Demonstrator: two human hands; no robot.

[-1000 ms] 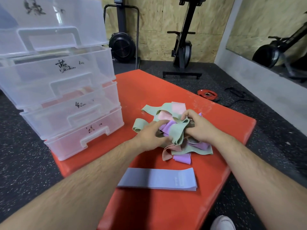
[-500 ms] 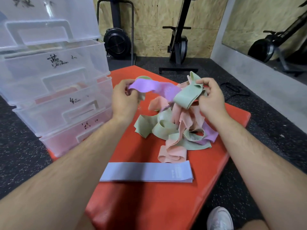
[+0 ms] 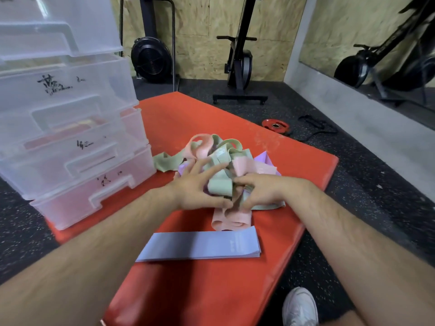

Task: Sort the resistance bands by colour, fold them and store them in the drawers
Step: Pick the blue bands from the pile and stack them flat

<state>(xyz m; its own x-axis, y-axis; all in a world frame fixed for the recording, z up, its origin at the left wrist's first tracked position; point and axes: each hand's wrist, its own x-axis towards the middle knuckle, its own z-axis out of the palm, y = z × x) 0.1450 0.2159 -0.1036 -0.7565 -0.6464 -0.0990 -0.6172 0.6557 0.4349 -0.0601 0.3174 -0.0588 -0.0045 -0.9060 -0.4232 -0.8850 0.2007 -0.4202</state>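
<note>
A tangled pile of bands lies mid-way along the red mat [image 3: 188, 290]: pink bands [image 3: 202, 147], green bands [image 3: 164, 161] and a purple band [image 3: 268, 161]. My left hand [image 3: 197, 189] lies on the pile's near left side, fingers spread over a green band [image 3: 221, 187] with the thumb under it. My right hand [image 3: 266, 191] pinches the same bunch from the right. A pink loop [image 3: 233, 222] hangs out below the hands. A flat stack of folded blue-grey bands [image 3: 200, 245] lies nearer to me. The clear drawer unit [image 3: 70, 137] stands at the left, all drawers closed.
A red weight plate [image 3: 275, 124] and a black strap [image 3: 315, 128] lie on the dark floor beyond the mat. An exercise bike [image 3: 237, 62] and a fan machine [image 3: 150, 60] stand by the back wall. My white shoe [image 3: 300, 307] is at the mat's near right edge.
Both hands had lifted a purple and a green band with the tangle hanging below. They have come back down onto the pile, and the bands are bunched on the mat again.
</note>
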